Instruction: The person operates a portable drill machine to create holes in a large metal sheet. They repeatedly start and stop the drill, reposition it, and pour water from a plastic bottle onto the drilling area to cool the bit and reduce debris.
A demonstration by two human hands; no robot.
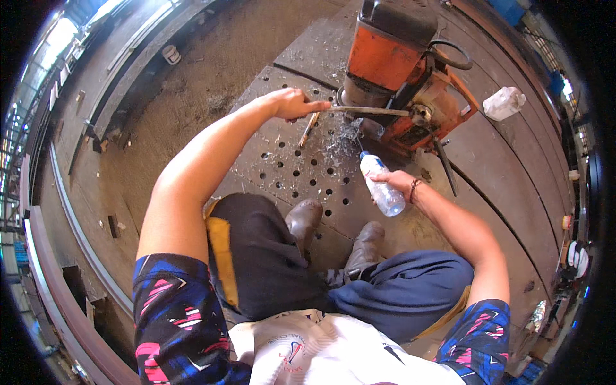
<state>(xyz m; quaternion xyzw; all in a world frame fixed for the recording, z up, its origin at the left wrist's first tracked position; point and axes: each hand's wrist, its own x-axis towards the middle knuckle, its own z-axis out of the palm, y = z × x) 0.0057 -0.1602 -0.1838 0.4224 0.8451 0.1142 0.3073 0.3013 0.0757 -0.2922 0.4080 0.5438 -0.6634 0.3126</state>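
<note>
An orange and black magnetic drill [380, 61] stands on a steel plate [253, 183] with several round holes. My left hand [292, 104] is closed round the outer end of the drill's long feed lever [372, 111]. In my right hand [399, 184] is a clear plastic bottle [389, 204], tilted with its blue cap toward the drill's lower end. A thin line runs from the cap toward the cutting spot; whether it is a spout or liquid, I cannot tell. Curled metal shavings [340, 141] are heaped there, and the drill bit is hidden. A thin brush-like stick [308, 130] lies below the lever.
A translucent plastic jug [504, 103] sits right of the drill. My boots [304, 221] rest on the plate, close to the holes. A small white tub [171, 54] is at the far left, near long steel beams [122, 83]. A dark rod [445, 167] slants down beside the drill.
</note>
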